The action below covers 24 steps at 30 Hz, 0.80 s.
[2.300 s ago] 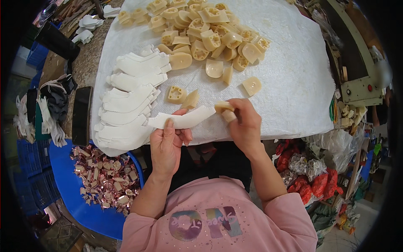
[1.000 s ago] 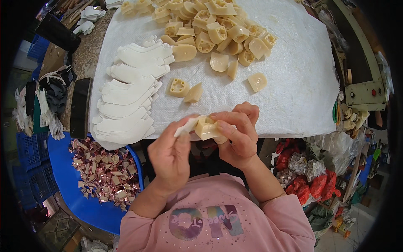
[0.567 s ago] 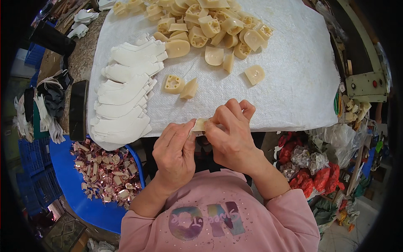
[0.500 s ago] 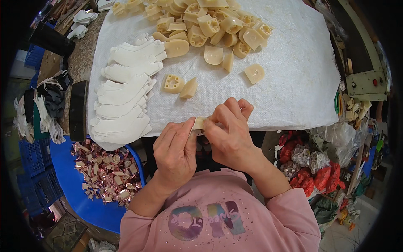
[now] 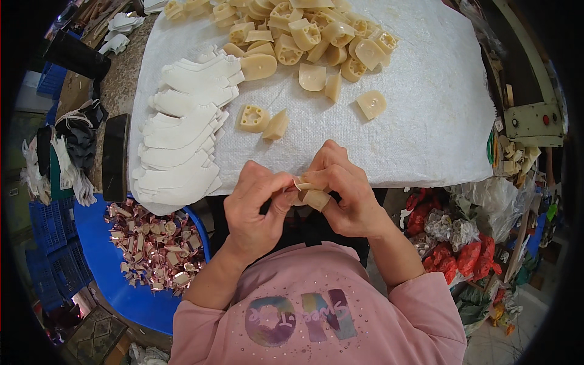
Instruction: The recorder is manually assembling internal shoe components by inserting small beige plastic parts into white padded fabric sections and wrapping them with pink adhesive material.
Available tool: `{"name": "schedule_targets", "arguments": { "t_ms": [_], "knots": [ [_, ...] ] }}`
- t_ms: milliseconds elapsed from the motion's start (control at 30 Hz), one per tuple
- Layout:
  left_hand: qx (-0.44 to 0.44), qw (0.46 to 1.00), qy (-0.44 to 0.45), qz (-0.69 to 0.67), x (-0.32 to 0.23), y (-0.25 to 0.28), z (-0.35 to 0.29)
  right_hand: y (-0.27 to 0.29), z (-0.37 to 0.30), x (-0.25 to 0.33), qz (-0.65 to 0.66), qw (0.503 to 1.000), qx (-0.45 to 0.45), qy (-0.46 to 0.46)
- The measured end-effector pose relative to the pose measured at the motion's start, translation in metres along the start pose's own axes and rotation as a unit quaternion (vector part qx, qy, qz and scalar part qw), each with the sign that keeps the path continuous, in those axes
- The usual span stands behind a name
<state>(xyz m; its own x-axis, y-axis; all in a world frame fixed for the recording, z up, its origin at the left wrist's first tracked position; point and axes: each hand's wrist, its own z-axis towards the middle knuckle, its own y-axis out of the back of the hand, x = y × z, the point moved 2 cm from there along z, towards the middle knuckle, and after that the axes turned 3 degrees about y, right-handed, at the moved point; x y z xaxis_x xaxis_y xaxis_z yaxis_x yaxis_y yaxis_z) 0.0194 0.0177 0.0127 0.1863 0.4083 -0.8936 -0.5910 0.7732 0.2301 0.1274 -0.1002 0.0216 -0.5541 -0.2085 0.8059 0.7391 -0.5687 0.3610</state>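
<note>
In front of the table edge, my right hand (image 5: 350, 198) is closed around a small beige shoe heel (image 5: 316, 199). The fingers of my left hand (image 5: 258, 201) pinch a thin pale edge against the heel's left side. This edge looks like part of a thin white piece, mostly hidden by my fingers. On the table just beyond my hands lie two loose heels (image 5: 253, 118). To their left, a fanned row of white cut pieces (image 5: 179, 137) overlaps along the table's left side.
A heap of beige heels (image 5: 304, 33) covers the far part of the white-sheeted table (image 5: 426, 121). At the left edge lies a dark phone (image 5: 115, 158). Below it, a blue tub (image 5: 100, 255) holds shiny pinkish pieces (image 5: 158, 246). Red and clear plastic bags (image 5: 453, 255) crowd the right.
The heel has turned and shows more between my hands. My left hand has bent its fingers more, and the right hand's grip has shifted on the heel.
</note>
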Motion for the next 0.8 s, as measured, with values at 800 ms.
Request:
{"name": "schedule_targets", "arguments": {
  "t_ms": [800],
  "knots": [
    [-0.083, 0.993, -0.086, 0.027, 0.001, 0.019, 0.000, -0.010, -0.025, -0.002, 0.101, 0.982, -0.108, -0.118]
  ]
}}
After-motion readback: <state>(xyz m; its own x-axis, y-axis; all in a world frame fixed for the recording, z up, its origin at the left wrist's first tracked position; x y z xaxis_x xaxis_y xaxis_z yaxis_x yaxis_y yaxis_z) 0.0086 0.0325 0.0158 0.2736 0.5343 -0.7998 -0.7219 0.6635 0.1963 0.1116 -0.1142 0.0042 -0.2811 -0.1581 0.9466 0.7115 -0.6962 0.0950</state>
